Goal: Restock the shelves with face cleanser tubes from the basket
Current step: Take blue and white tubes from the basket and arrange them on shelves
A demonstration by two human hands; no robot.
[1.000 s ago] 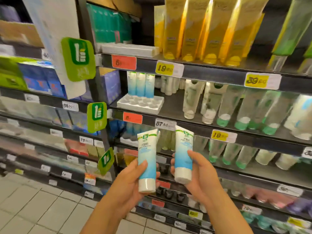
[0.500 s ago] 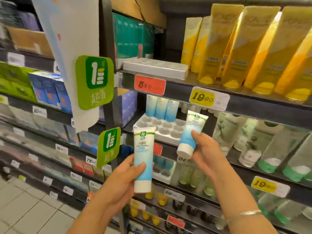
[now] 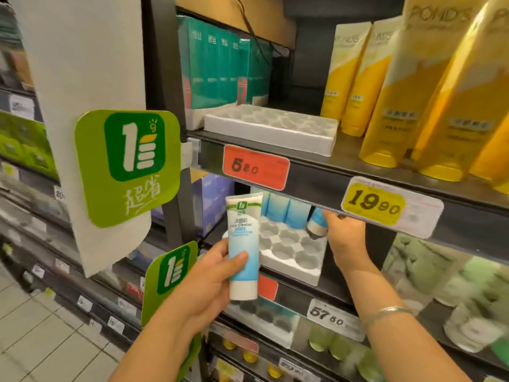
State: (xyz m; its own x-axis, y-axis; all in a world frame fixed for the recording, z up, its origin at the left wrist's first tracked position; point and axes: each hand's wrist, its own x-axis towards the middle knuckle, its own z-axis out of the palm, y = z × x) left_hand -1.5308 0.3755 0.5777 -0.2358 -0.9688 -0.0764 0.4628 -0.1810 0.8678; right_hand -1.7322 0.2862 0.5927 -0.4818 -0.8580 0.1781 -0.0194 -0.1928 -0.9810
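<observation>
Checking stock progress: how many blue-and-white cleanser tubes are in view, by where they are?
Held in the left hand: 1 tube
Held in the right hand: 1 tube
Standing in the white tray: 3 tubes
Total: 5

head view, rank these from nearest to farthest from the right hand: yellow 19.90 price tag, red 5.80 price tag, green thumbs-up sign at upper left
From the right hand:
1. Yellow 19.90 price tag, on the shelf edge just above and right of it.
2. Red 5.80 price tag, same shelf edge, farther left.
3. Green thumbs-up sign, beyond the shelf upright at far left.
</observation>
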